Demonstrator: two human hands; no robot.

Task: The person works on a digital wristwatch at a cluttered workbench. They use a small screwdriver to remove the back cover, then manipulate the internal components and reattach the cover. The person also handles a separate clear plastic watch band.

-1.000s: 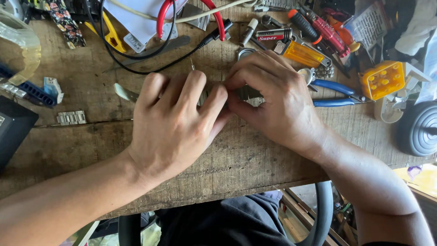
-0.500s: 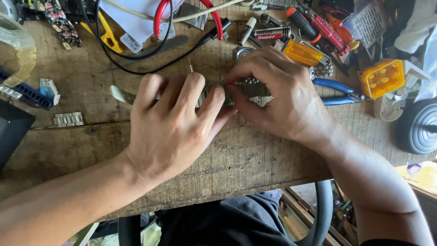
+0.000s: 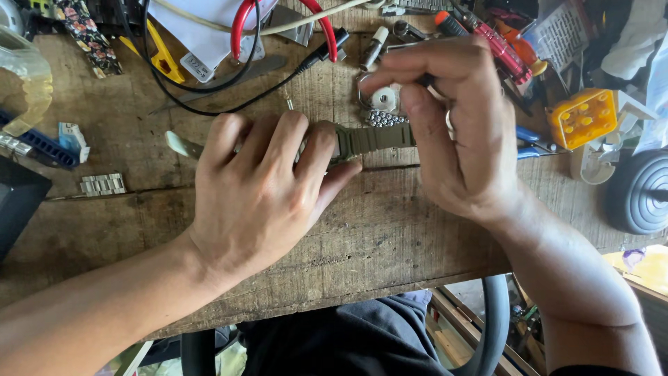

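Left hand flat and clamped down over an olive green watch strap on the wooden desk. Right hand curled at the strap's far end, fingertips pinched, can't tell on what. Pliers and metal links lying around.

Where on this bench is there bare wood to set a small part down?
Bare wood lies along the near edge of the bench, below the left hand and olive watch strap, and around the metal links. The far edge around the red pliers and yellow block is crowded.
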